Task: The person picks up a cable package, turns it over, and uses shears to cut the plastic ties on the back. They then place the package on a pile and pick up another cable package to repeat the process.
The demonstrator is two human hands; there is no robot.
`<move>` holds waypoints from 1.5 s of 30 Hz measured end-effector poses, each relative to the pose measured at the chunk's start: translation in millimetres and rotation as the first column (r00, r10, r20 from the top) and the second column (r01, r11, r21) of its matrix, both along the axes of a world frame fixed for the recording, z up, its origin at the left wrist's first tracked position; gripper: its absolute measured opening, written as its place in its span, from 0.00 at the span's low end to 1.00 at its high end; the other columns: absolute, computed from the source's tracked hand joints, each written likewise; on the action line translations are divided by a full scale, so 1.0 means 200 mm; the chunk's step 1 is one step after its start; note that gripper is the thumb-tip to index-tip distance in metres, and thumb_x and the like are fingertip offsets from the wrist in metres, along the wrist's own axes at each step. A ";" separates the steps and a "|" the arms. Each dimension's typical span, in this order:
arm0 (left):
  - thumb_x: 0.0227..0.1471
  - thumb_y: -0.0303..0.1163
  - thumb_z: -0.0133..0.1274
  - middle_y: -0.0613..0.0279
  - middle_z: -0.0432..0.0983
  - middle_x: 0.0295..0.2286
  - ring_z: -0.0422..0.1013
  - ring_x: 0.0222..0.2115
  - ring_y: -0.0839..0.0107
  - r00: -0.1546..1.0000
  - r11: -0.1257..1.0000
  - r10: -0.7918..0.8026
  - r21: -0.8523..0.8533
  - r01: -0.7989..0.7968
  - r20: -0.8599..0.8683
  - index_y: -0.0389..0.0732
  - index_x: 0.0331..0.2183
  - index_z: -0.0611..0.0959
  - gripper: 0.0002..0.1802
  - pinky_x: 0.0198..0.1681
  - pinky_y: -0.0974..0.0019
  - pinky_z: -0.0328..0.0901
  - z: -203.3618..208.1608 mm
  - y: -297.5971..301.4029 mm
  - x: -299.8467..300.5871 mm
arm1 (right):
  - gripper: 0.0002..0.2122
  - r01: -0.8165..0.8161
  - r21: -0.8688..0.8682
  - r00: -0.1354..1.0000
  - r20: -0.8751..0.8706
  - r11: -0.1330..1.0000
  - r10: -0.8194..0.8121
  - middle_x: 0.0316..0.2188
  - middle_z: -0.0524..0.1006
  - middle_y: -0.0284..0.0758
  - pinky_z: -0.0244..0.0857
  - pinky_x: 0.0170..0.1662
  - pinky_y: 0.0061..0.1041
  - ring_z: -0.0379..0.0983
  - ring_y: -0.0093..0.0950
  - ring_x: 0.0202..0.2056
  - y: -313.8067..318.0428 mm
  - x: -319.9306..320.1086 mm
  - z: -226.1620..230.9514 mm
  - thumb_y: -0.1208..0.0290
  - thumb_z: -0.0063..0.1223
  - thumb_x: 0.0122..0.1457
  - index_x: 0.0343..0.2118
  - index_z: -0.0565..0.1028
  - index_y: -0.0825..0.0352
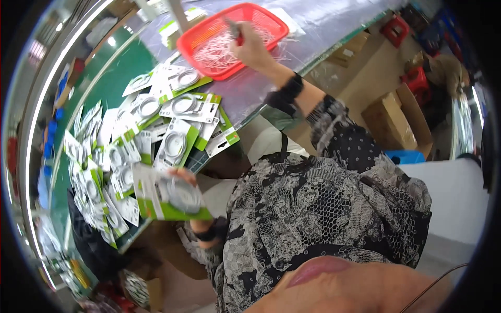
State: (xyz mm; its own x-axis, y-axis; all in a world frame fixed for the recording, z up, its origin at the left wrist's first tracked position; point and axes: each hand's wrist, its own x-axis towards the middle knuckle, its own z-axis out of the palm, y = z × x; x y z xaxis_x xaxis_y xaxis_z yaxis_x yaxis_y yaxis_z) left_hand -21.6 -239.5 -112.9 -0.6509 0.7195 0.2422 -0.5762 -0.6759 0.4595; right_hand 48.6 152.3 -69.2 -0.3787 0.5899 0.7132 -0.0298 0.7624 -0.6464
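Note:
My left hand [185, 176] is closed on a packaged cable [182, 197], a coiled white cable on a white and green card, held tilted just off the table's near edge. Motion smears the card a little. Over the red plastic basket [190, 57], my right hand [252, 48] grips a small red and grey tool [233, 28], whose exact kind is too blurred to make out. Thin white strips [216, 52] lie loose in the basket under that hand. Beside my left hand spreads a heap of similar packaged cables [175, 143].
The heap lies on a green mat [117, 73] over the table. A few strips have fallen outside the basket. A green and white box [175, 31] stands behind it. On the floor to the right are a cardboard box [391, 120] and a red stool [395, 30].

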 end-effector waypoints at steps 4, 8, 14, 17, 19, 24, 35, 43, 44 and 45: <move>0.60 0.43 0.44 0.55 0.72 0.34 0.68 0.32 0.64 0.994 0.997 0.074 -0.002 -0.074 0.078 0.34 0.47 0.70 0.22 0.33 0.61 0.65 -0.24 -0.68 0.00 | 0.22 -0.464 -0.451 0.881 -0.324 0.762 0.344 0.38 0.72 0.31 0.67 0.42 0.25 0.70 0.25 0.37 -0.13 0.26 -0.01 0.63 0.53 0.60 0.56 0.64 0.63; 0.61 0.37 0.41 0.52 0.73 0.39 0.69 0.42 0.56 0.558 -0.123 0.206 -0.587 -0.800 -0.804 0.33 0.50 0.70 0.21 0.49 0.59 0.62 -0.52 -1.08 0.18 | 0.38 -0.781 -0.620 0.439 -0.457 0.076 0.774 0.41 0.73 0.36 0.67 0.42 0.27 0.71 0.26 0.41 -0.40 0.59 0.04 0.38 0.44 0.57 0.60 0.59 0.66; 0.57 0.30 0.48 0.48 0.72 0.42 0.69 0.43 0.53 0.396 -0.602 -0.281 -0.161 -0.782 -0.874 0.35 0.48 0.73 0.17 0.49 0.57 0.63 -0.76 -1.44 0.47 | 0.40 -0.477 -0.864 0.650 -0.220 0.165 0.727 0.43 0.72 0.36 0.65 0.43 0.26 0.70 0.24 0.41 -0.67 0.53 -0.07 0.36 0.43 0.57 0.59 0.60 0.70; 0.54 0.26 0.51 0.50 0.74 0.40 0.70 0.42 0.54 0.347 -0.321 -0.120 -0.294 -0.900 -0.930 0.35 0.45 0.77 0.15 0.47 0.58 0.64 -0.44 -1.19 0.36 | 0.37 -0.438 -0.871 0.545 -0.061 0.222 0.836 0.41 0.72 0.35 0.64 0.43 0.25 0.70 0.24 0.40 -0.81 0.50 0.02 0.41 0.46 0.59 0.57 0.61 0.73; 0.54 0.24 0.52 0.53 0.74 0.39 0.70 0.42 0.55 0.247 -0.126 -0.157 -0.228 -0.965 -0.956 0.36 0.43 0.78 0.13 0.46 0.58 0.65 -0.28 -0.99 0.26 | 0.36 -0.453 -0.870 0.485 -0.057 0.195 0.873 0.41 0.72 0.35 0.64 0.44 0.25 0.70 0.24 0.41 -0.87 0.49 0.05 0.43 0.47 0.59 0.57 0.62 0.73; 0.47 0.23 0.57 0.58 0.75 0.41 0.69 0.44 0.59 -0.056 0.024 -0.346 0.051 -0.998 -0.937 0.40 0.41 0.80 0.15 0.47 0.59 0.63 -0.09 -0.60 -0.06 | 0.33 -0.444 -0.883 0.366 -0.021 0.154 0.931 0.41 0.72 0.35 0.63 0.46 0.25 0.70 0.24 0.42 -0.87 0.48 0.03 0.48 0.50 0.59 0.56 0.62 0.74; 0.50 0.25 0.50 0.63 0.74 0.41 0.66 0.49 0.62 -0.333 0.257 -0.690 0.213 -0.943 -0.643 0.43 0.47 0.77 0.20 0.57 0.50 0.53 0.09 -0.43 -0.54 | 0.31 -0.328 -0.938 0.556 -0.097 0.110 0.825 0.41 0.72 0.34 0.63 0.47 0.26 0.70 0.24 0.42 -0.80 0.56 -0.01 0.53 0.50 0.60 0.56 0.62 0.75; 0.51 0.26 0.49 0.59 0.72 0.47 0.62 0.54 0.59 -0.343 0.332 -0.694 0.142 -0.933 -0.633 0.44 0.53 0.72 0.25 0.60 0.45 0.49 0.13 -0.39 -0.60 | 0.26 -0.353 -0.932 0.523 -0.120 0.086 0.844 0.40 0.73 0.33 0.63 0.45 0.24 0.69 0.23 0.40 -0.80 0.49 0.02 0.58 0.50 0.61 0.56 0.64 0.72; 0.51 0.26 0.49 0.59 0.72 0.47 0.62 0.54 0.59 -0.351 0.345 -0.690 0.138 -0.928 -0.633 0.44 0.53 0.72 0.25 0.60 0.45 0.49 0.13 -0.37 -0.59 | 0.25 -0.352 -0.932 0.513 -0.116 0.085 0.851 0.39 0.73 0.32 0.63 0.45 0.24 0.69 0.23 0.39 -0.79 0.48 0.01 0.59 0.50 0.61 0.55 0.64 0.71; 0.50 0.28 0.52 0.58 0.71 0.48 0.62 0.55 0.58 -0.352 0.374 -0.635 0.126 -0.919 -0.687 0.44 0.54 0.71 0.27 0.59 0.45 0.49 0.14 -0.31 -0.56 | 0.24 -0.350 -0.933 0.504 -0.110 0.086 0.857 0.39 0.73 0.32 0.63 0.45 0.24 0.69 0.23 0.39 -0.78 0.47 0.00 0.60 0.50 0.61 0.55 0.65 0.71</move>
